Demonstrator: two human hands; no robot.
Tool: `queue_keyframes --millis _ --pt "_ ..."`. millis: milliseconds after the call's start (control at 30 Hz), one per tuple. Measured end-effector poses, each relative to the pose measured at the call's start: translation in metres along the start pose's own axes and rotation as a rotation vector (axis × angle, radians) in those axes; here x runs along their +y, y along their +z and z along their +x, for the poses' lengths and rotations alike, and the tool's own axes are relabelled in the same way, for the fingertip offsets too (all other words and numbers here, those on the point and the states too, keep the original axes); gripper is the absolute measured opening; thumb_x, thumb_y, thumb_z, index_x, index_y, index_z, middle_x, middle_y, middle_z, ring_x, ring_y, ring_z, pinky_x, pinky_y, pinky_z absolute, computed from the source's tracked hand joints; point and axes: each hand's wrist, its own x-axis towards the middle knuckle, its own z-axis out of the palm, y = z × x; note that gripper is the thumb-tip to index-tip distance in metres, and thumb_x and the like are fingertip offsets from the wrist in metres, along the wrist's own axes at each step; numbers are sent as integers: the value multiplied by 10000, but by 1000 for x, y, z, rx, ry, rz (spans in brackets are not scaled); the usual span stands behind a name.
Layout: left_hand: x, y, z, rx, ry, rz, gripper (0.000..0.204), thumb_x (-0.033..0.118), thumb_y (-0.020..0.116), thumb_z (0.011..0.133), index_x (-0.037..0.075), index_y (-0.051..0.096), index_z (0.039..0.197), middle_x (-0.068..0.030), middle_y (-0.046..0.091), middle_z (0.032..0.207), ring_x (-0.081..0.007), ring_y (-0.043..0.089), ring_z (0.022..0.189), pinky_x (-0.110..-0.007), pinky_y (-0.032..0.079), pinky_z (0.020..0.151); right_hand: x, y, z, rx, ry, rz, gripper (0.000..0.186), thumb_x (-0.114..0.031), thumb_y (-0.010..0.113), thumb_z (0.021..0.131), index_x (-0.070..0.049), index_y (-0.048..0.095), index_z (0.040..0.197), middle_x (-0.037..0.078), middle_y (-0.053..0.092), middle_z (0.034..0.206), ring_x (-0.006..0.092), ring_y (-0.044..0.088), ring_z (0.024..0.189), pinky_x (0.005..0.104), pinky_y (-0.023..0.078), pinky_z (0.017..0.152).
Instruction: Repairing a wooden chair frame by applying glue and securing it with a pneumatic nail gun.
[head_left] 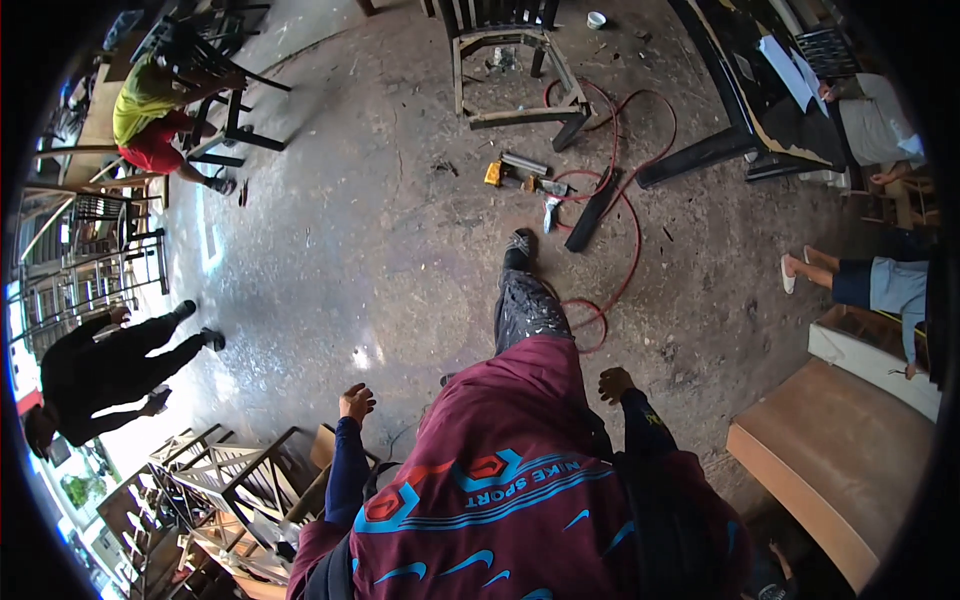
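Observation:
My left hand [357, 402] hangs beside my body with its fingers loosely bent and apart, holding nothing. On the other side, my right hand [615, 385] is also empty, its fingers slightly curled and not touching anything. One of my feet [519, 243] is set forward on the concrete floor. Just ahead of it lie a yellow and grey power tool [524, 177] and a flat dark piece of wood [594, 210]. A red hose [640, 240] loops around them. Farther off stands a wooden chair frame [522, 118] with an open seat.
A person in a yellow top [140, 105] bends over a dark chair at the far left; a person in black [100, 375] walks nearby. Stacked furniture frames [240, 470] stand at lower left. A dark table [700, 155], seated people and a brown panel [820, 450] line the right.

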Motion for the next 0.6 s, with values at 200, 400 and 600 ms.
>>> queue_keyframes --millis 200,400,600 --pt "220 76 26 -171 302 413 412 138 641 897 26 614 1293 -101 730 923 -179 711 782 -316 559 632 -126 -101 1 98 -156 236 241 -183 606 922 25 706 852 134 730 813 226 719 716 385 590 594" --pt "414 128 30 -175 630 471 411 169 603 926 15 605 1308 -95 726 918 -160 687 844 -308 548 721 -250 -202 -16 271 -326 342 383 -319 552 991 25 687 894 113 717 760 207 703 670 360 560 570" --pt "531 153 81 -258 630 651 390 183 601 936 3 618 1281 -82 728 900 -141 677 837 -301 545 742 -295 -211 37 317 -226 472 354 -306 501 1019 -3 683 997 109 714 821 189 700 679 347 533 554"
